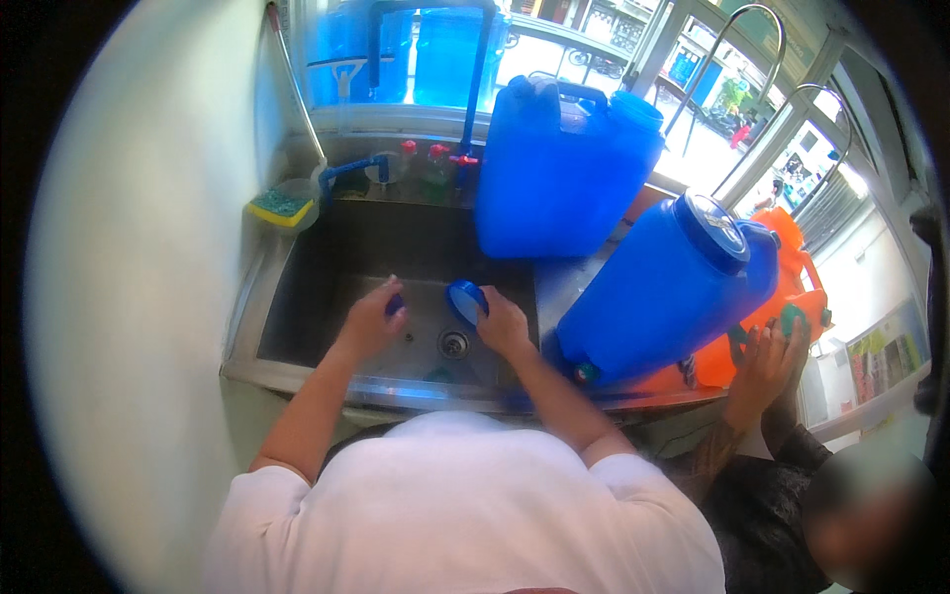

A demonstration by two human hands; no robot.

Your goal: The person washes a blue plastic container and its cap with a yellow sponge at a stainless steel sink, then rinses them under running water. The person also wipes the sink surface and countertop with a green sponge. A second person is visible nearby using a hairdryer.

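Observation:
Over the sink [327,252], my left hand [368,325] is closed round a small dark blue cap [395,304], partly hidden by the fingers. My right hand [505,325] pinches the edge of a round blue lid [461,302], which is tilted so its pale inner side shows. The drain [453,344] lies below, between both hands. Beyond my right hand a blue jug [554,183] with a wide neck stands at the sink's far right corner. Nearer, a second blue jug [643,297] with a round cap on top stands on the counter.
At right, a co-worker's hands [772,356] are at an orange jug [787,262] with a green cap. A blue tap [358,166], small bottles [435,163], a yellow-green sponge [282,209] and a long-handled brush [297,84] line the sink's back and left. Windows rise behind.

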